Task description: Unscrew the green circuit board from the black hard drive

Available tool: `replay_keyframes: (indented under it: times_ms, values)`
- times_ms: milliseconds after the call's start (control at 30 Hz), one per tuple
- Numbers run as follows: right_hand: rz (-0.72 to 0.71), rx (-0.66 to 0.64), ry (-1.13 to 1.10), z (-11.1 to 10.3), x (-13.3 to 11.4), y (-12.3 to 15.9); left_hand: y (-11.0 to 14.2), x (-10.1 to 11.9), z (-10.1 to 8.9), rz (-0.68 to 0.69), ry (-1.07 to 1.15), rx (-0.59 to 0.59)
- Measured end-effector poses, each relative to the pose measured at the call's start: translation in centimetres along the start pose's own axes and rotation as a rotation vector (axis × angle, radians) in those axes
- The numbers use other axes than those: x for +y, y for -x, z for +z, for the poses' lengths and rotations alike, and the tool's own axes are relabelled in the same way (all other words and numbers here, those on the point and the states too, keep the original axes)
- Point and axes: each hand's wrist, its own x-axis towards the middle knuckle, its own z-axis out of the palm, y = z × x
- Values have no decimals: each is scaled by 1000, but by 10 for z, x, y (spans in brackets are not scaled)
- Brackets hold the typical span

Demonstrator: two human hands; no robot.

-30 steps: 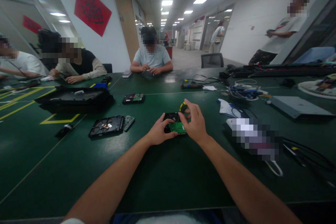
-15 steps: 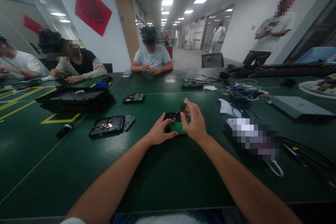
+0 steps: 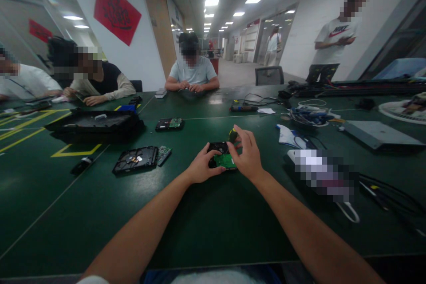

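Note:
A hard drive [image 3: 225, 159] with a green circuit board lies on the green table in front of me. My left hand [image 3: 203, 166] grips its left side, thumb along the near edge and fingers over the top. Over the drive's right side, my right hand [image 3: 245, 151] is closed around a screwdriver [image 3: 233, 135] with a black and yellow handle. The screwdriver's tip is hidden by my fingers. To the left lie another hard drive [image 3: 136, 160] and a loose circuit board [image 3: 164, 155] beside it. Farther back sits one more drive [image 3: 169, 124].
A black tray-like casing [image 3: 95, 124] stands at the left. On the right are a white device with a cord [image 3: 291, 156], a flat grey box [image 3: 382, 135] and bundled cables [image 3: 309, 116]. Across the table a person [image 3: 192, 73] works; another person [image 3: 337, 42] stands at the right.
The screwdriver handle has turned slightly in my right hand, showing more of its yellow part. My left hand and the drive stay put. The standing person has shifted left.

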Motion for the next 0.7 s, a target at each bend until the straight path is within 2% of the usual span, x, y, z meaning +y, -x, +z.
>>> replay_keyframes:
  times_ms: [533, 700]
  values:
    - [-31, -6, 18, 0, 2, 0, 0, 1, -1, -7, -4, -9]
    - [-2, -2, 5, 0, 1, 0, 0, -1, -1, 4, -12, -9]
